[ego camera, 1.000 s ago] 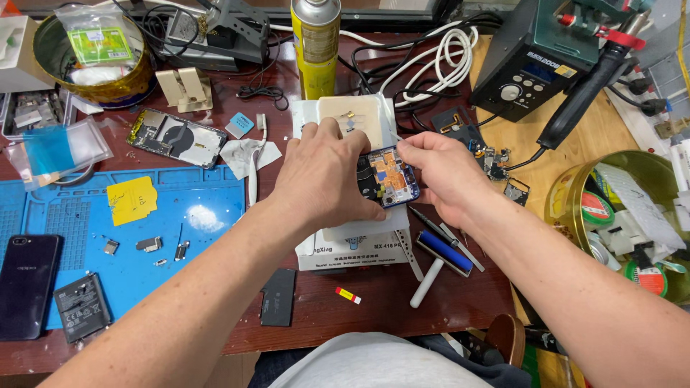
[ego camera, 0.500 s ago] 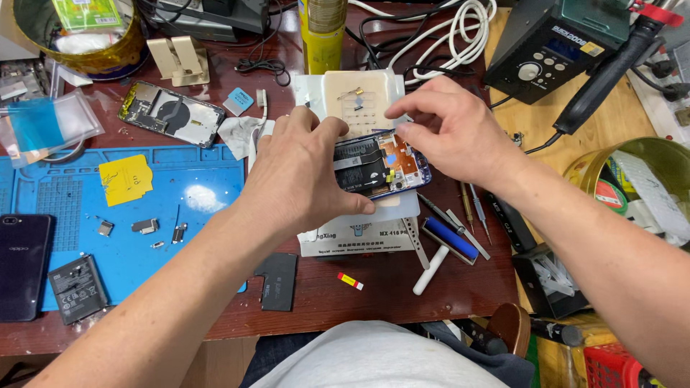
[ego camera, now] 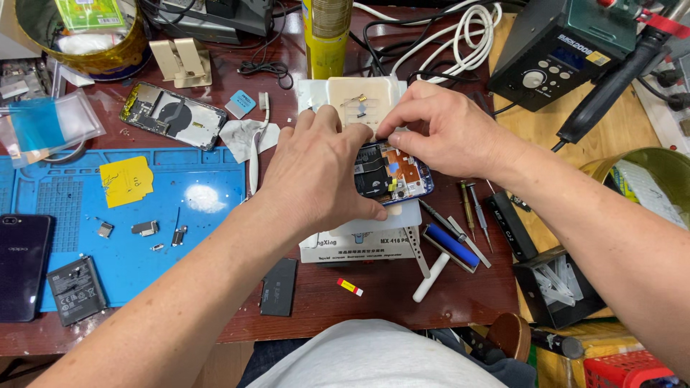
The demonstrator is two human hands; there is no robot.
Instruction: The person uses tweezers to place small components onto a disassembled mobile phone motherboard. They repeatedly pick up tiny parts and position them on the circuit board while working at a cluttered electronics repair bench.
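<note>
The left hand [ego camera: 320,172] clamped the opened phone [ego camera: 392,172], its grip wrapped over the near end. The phone lay flat on a white box [ego camera: 359,241] on the bench [ego camera: 323,291], long axis running left to right, insides facing up. The right hand [ego camera: 438,133] pinched its fingertips [ego camera: 384,133] together at the phone's far edge.

The worktop [ego camera: 323,302] is dark, shiny wood. The blue mat [ego camera: 208,237] looks soft and rubbery, not shiny. The open phone [ego camera: 392,176] shows glossy metal and plastic parts. The yellow can [ego camera: 327,39] is shiny metal. The cable [ego camera: 460,32] is smooth white plastic.
</note>
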